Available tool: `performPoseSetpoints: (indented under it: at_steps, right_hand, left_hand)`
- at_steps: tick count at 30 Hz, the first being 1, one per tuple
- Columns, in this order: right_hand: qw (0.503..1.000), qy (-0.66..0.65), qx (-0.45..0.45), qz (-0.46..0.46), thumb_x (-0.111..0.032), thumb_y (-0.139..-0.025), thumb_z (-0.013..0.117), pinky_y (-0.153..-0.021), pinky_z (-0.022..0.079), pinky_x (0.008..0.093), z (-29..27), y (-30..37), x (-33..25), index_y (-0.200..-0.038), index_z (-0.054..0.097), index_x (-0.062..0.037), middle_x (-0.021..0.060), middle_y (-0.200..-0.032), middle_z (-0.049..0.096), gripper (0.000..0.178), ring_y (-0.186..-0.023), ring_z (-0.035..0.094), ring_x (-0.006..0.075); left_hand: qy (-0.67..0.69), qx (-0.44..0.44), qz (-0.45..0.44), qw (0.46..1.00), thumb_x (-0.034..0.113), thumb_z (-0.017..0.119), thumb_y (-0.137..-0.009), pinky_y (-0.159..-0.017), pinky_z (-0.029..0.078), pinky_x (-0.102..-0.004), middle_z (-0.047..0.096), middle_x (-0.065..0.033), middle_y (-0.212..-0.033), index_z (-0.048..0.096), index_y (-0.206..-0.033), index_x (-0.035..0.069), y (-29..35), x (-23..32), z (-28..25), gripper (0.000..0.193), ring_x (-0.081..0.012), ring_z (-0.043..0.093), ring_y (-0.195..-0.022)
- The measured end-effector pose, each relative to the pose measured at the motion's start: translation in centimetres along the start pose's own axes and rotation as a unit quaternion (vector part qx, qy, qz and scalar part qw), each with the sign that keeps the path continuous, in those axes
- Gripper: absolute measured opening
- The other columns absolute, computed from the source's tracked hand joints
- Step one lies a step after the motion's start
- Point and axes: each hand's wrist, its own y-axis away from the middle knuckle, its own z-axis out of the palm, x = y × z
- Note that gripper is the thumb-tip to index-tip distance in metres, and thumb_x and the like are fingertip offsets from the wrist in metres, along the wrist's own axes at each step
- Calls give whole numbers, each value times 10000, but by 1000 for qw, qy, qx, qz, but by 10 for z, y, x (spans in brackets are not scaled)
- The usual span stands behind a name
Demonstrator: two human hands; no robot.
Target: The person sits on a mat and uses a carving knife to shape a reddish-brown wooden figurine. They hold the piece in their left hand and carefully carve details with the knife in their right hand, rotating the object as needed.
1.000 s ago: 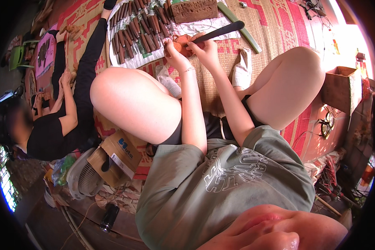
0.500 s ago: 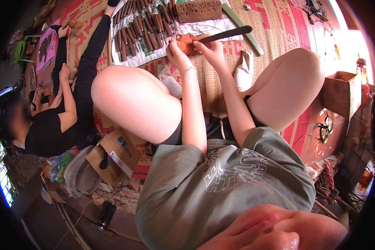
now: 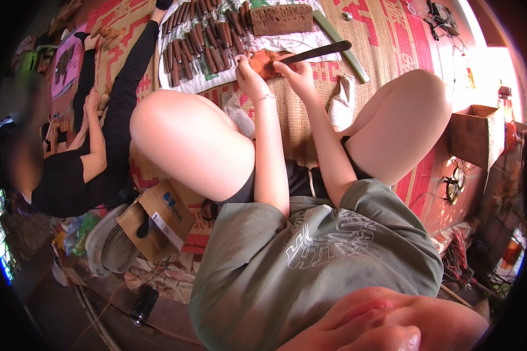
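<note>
Between my raised knees, my left hand (image 3: 252,77) has its fingers closed around a reddish-orange carved wooden piece (image 3: 264,63). My right hand (image 3: 297,78) grips a long, dark, flat-bladed tool (image 3: 319,52), its wide end pointing up and to the right. The tool's near end meets the piece by my right fingertips; the exact contact is hidden there. Just beyond my hands, several wood-handled carving chisels (image 3: 208,44) lie in rows on a white printed sheet (image 3: 205,82).
A brown, rough-faced block (image 3: 282,19) and a green strip (image 3: 341,47) lie beyond my hands on the woven mat (image 3: 386,35). At left sits another person in black (image 3: 70,175). A cardboard box (image 3: 164,216) and grey fan (image 3: 111,240) stand behind; a wooden box (image 3: 477,131) is at right.
The dark tool has shifted slightly, its far end a little lower and to the left. Both hands keep their grip, and the whole view has moved slightly.
</note>
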Motion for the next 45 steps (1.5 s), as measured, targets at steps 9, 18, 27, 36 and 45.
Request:
performPoseSetpoints:
  at_steps: [9,18,27,36,45]
  right_hand:
    - [999,47,10,14,-58,-796,625,-564,456,205,-19,-2,3,-862,633,10,17,-712,608,94,-629,556,59]
    - [997,52,46,21,-90,-791,648,-542,453,204,-37,4,-3,-855,639,20,45,-740,642,127,-635,583,74]
    - [995,24,73,70,-111,-799,644,-520,403,190,-35,12,-4,-900,632,26,33,-707,626,170,-589,549,63]
    - [995,-11,14,93,-143,-799,651,-553,409,198,-19,12,-3,-887,640,5,12,-716,615,172,-603,531,55]
    - [994,50,19,97,-151,-786,666,-529,402,180,-31,0,6,-826,660,-3,13,-700,637,153,-581,544,43]
  left_hand:
    - [-16,46,28,998,355,558,-819,-797,412,-277,584,-93,-952,581,-950,-39,15,9,9,416,-160,522,-863]
    - [-39,39,85,995,383,530,-835,-789,435,-289,564,-69,-1020,557,-1060,25,23,7,2,424,-162,527,-917]
    - [-27,40,85,995,399,523,-858,-821,396,-275,584,-92,-1009,576,-1019,-21,39,21,6,452,-167,515,-914]
    - [-41,22,103,994,358,502,-875,-834,397,-286,578,-90,-1008,562,-1024,-38,35,14,3,428,-172,521,-928]
    - [-22,42,105,993,296,533,-867,-747,419,-266,600,-93,-908,572,-936,-61,27,15,3,366,-146,529,-817]
